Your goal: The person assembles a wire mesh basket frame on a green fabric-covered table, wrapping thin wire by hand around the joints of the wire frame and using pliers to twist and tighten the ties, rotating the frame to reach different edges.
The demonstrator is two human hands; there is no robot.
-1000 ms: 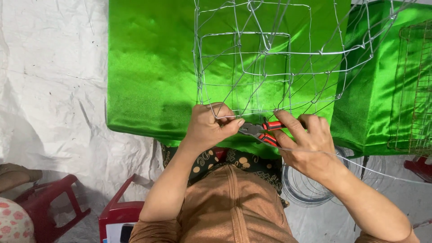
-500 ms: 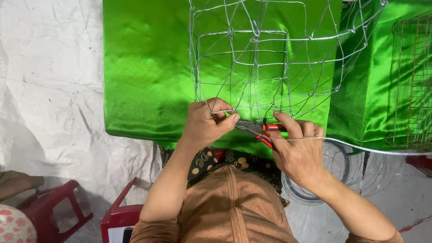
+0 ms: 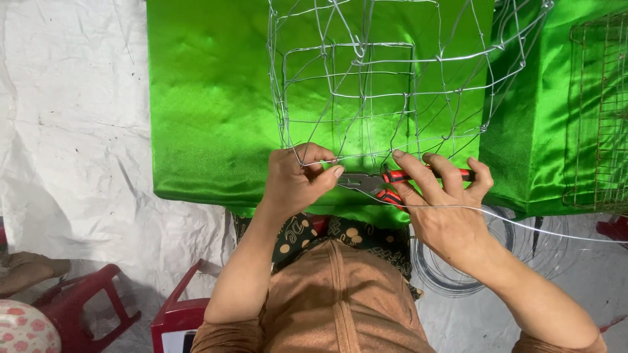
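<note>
A wire mesh frame [image 3: 386, 85] of thin silver wire stands on a shiny green cloth [image 3: 209, 111]. My left hand [image 3: 297, 180] pinches the frame's lower front wire between thumb and fingers. My right hand [image 3: 441, 202] grips red-handled pliers [image 3: 392, 182], whose jaws point left and meet the wire right beside my left thumb. A loose strand of wire [image 3: 523, 219] runs from the pliers off to the right.
A coil of wire [image 3: 458, 274] lies on the floor under my right forearm. A rusty wire grid [image 3: 602, 111] rests on green cloth at the right. Red plastic stools [image 3: 85, 307] stand at the lower left on a white sheet [image 3: 72, 131].
The view has shifted slightly. My right hand has drawn the pliers closer to my left thumb, and my fingers have spread along the handles. My left hand stays on the wire.
</note>
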